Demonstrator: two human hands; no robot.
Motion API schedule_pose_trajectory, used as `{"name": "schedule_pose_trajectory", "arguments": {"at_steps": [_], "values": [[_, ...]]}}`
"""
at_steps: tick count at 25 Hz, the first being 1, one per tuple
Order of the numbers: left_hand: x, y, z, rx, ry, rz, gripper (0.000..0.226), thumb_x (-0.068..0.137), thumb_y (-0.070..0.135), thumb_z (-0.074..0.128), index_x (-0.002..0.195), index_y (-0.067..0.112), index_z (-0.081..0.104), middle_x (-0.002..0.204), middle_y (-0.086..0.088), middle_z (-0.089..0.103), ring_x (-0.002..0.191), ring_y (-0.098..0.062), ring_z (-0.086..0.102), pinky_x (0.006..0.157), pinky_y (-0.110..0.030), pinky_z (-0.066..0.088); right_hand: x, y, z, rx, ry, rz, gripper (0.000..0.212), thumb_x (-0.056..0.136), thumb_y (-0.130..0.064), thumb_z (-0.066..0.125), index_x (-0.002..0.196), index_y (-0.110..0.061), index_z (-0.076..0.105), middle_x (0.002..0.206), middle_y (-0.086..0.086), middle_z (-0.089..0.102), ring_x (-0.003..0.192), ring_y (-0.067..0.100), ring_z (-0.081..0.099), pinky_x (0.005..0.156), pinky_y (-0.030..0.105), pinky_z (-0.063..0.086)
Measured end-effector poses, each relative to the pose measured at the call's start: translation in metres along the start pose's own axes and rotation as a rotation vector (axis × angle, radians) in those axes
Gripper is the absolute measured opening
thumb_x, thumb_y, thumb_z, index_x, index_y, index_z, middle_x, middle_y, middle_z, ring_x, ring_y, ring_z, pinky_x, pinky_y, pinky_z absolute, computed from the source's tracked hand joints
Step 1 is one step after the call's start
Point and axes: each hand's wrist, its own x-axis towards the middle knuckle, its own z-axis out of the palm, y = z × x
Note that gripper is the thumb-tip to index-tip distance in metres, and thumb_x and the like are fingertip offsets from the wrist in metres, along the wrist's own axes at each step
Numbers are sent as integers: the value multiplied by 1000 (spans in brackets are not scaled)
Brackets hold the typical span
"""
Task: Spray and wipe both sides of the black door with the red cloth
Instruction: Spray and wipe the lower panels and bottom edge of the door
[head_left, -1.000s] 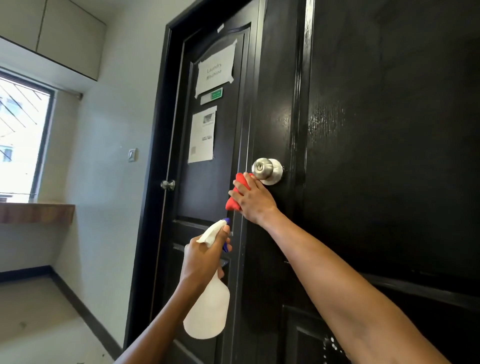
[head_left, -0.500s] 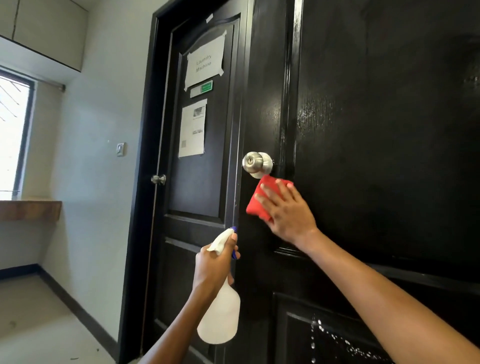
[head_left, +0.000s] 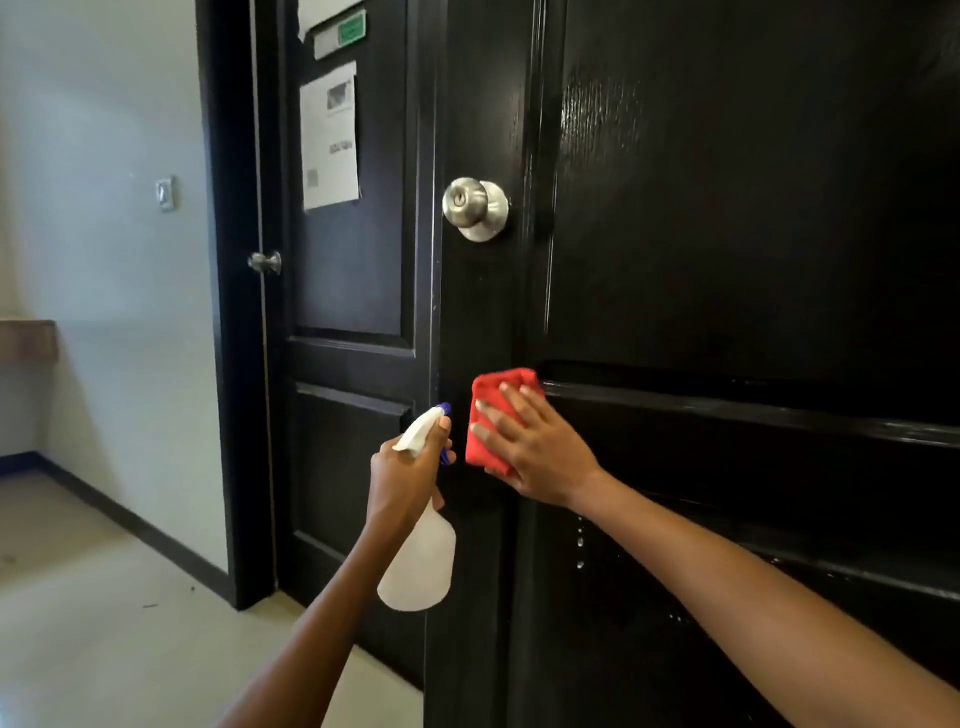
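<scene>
Right hand (head_left: 540, 447) flat, fingers (head_left: 498, 415) spread, pressing red cloth (head_left: 485, 415) on black door (head_left: 727, 260), centre frame; left hand (head_left: 402, 478) gripping spray bottle (head_left: 418, 566).

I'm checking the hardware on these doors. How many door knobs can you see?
2. One silver knob sits on the near black door, above the red cloth. A smaller knob is on the far door behind. Others may be out of view.

Cloth (head_left: 491, 415) flat on door (head_left: 727, 260), below knob (head_left: 475, 208); spray bottle (head_left: 418, 566) just left; 2nd door (head_left: 353, 291) behind, further left.
</scene>
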Motion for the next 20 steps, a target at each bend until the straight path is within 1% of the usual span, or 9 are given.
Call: {"name": "schedule_pose_trajectory", "arguments": {"at_steps": [2, 3, 5, 7, 9, 12, 14, 16, 20], "values": [[-9, -13, 3, -10, -11, -23, 43, 92, 56, 60, 101, 15, 71, 80, -5, 75, 47, -21, 64, 47, -27, 55, -26, -14, 13, -30, -79, -104, 75, 90, -49, 69, 154, -21, 40, 162, 14, 36, 150, 43, 29, 125, 57, 18], [-15, -17, 5, -16, -25, -25, 42, 91, 55, 61, 101, 16, 70, 79, -5, 75, 47, -20, 64, 47, -26, 55, -35, -14, 13, -54, -100, -120, 77, 89, -47, 71, 154, -21, 40, 162, 13, 36, 151, 43, 29, 125, 57, 18], [-24, -22, 9, -32, -50, -21, 38, 92, 53, 61, 101, 17, 70, 79, -4, 75, 46, -20, 63, 48, -29, 55, -47, -5, 2, -107, -72, -80, 75, 89, -43, 71, 154, -23, 41, 164, 10, 34, 152, 41, 28, 125, 56, 19], [-32, -24, 16, -55, -77, -30, 35, 92, 51, 62, 100, 19, 70, 81, -2, 76, 46, -22, 62, 49, -31, 55, -72, 12, -17, -107, 14, 87, 67, 92, -40, 64, 154, -25, 44, 166, 6, 33, 152, 39, 28, 126, 55, 19], [-37, -22, 22, -74, -112, -45, 35, 92, 51, 62, 101, 18, 70, 83, -1, 76, 46, -20, 62, 49, -30, 55, -120, 26, -34, -105, 117, 294, 65, 94, -39, 61, 155, -26, 43, 167, 3, 30, 154, 38, 25, 125, 55, 20], [-40, -21, 26, -81, -141, -52, 38, 92, 52, 61, 102, 16, 71, 85, -2, 76, 47, -19, 62, 49, -27, 54, -185, 21, -41, -117, 205, 575, 77, 91, -35, 72, 159, -22, 36, 169, 8, 24, 156, 41, 16, 124, 61, 16], [-40, -24, 22, -82, -130, -53, 39, 92, 51, 62, 104, 15, 71, 85, -2, 76, 46, -17, 62, 47, -25, 53, -179, 9, -31, -90, 193, 687, 87, 86, -35, 77, 160, -20, 34, 169, 12, 21, 156, 44, 10, 124, 64, 9], [-41, -33, 16, -72, -101, -53, 38, 93, 50, 62, 105, 14, 71, 84, -1, 75, 46, -17, 62, 45, -24, 52, -148, -2, -19, -48, 184, 664, 88, 86, -35, 77, 160, -20, 33, 169, 12, 21, 155, 46, 8, 124, 64, 6], [-43, -62, 7, -32, -28, -88, 41, 93, 48, 62, 109, 12, 70, 81, 0, 73, 46, -15, 62, 45, -23, 53, -85, -23, 8, -27, 166, 416, 83, 88, -29, 74, 160, -21, 33, 169, 10, 24, 155, 45, 13, 124, 63, 11]]}}
